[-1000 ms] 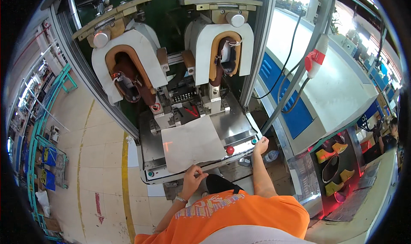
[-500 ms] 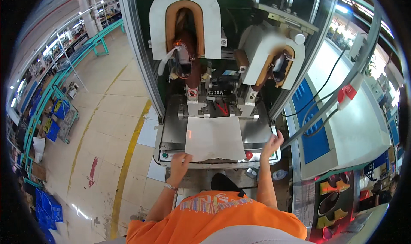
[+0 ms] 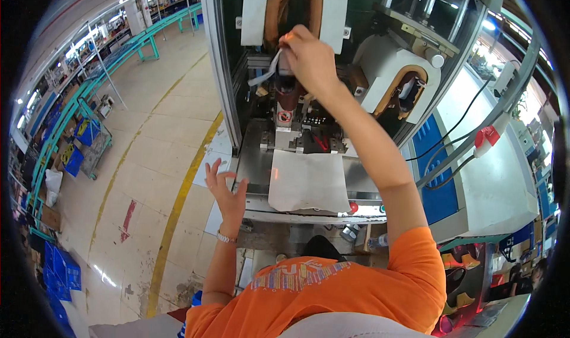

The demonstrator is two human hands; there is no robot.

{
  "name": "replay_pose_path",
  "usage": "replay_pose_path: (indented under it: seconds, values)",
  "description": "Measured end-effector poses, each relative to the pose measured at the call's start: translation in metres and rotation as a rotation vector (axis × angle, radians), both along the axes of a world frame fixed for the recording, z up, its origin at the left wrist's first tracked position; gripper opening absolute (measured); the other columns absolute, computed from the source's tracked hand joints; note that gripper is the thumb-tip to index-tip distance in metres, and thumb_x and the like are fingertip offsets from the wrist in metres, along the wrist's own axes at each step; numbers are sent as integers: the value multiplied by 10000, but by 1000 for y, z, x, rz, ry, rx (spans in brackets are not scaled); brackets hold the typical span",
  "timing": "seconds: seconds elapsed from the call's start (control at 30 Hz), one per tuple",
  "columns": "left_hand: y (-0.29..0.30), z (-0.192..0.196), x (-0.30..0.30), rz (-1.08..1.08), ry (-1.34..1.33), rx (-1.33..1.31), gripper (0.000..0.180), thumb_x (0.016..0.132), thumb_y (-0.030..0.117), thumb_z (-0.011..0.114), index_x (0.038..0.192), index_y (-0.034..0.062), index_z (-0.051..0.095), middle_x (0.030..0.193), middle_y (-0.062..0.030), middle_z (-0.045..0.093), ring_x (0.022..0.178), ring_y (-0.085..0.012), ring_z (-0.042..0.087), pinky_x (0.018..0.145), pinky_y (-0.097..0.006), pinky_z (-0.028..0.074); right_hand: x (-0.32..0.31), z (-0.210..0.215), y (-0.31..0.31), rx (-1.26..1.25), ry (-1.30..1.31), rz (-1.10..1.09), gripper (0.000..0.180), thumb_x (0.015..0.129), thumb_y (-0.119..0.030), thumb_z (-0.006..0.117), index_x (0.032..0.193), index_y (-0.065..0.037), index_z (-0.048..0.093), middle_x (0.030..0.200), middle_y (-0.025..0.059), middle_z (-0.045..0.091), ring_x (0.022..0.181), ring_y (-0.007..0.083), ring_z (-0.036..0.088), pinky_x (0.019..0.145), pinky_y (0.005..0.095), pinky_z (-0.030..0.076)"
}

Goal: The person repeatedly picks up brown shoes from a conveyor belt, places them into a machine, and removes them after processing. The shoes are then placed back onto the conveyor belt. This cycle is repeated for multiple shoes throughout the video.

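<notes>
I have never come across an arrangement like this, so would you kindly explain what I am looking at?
A person in an orange short-sleeved shirt works with bare hands; a wide fisheye camera on their head looks down, which bends straight edges. Ahead stands a grey metal-framed machine with two white arch-shaped blocks lined with tan padding. The right hand is at the dark shoe-shaped piece by the left block; the view does not settle whether its fingers grip anything. The left hand is open and empty, near the machine's front left corner. A pale flat sheet lies on the base, beside a round red button.
</notes>
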State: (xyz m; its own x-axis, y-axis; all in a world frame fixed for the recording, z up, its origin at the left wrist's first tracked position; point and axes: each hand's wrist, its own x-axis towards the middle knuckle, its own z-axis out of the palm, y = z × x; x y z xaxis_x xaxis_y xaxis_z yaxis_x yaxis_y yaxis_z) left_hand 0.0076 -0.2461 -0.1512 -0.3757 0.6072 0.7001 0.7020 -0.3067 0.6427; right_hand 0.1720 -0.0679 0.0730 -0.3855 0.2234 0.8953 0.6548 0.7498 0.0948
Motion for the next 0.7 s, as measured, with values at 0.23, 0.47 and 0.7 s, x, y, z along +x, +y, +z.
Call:
replay_pose_path:
  seconds: [0.23, 0.47, 0.7]
  values:
    - [13, 33, -5, -397, -365, 95, 431, 771, 75, 606, 1155, 33, 414, 1268, -171, 389, 1254, -295, 280, 1007, -400, 235, 44, 17, -53, 139, 338, 248, 197, 675, 59, 579, 849, -28, 610, 819, 103, 577, 694, 255, 583, 586, 299, 464]
    - [22, 92, 101, -1341, -1016, -314, 612, 819, 155, 591, 1306, -7, 257, 1241, -139, 420, 1130, -204, 435, 986, -336, 297, 183, -33, -105, -267, 694, 207, 183, 729, 48, 550, 870, -26, 641, 811, 19, 567, 629, 57, 477, 570, 175, 375]
    - [-7, 36, 271, -1526, -1010, -1000, 344, 824, 48, 547, 1150, 8, 443, 1088, -101, 541, 966, -201, 551, 845, -330, 460, 358, -153, -218, -658, 716, -516, 380, 774, -57, 563, 1149, -54, 502, 943, 81, 568, 797, 137, 536, 717, 272, 436]
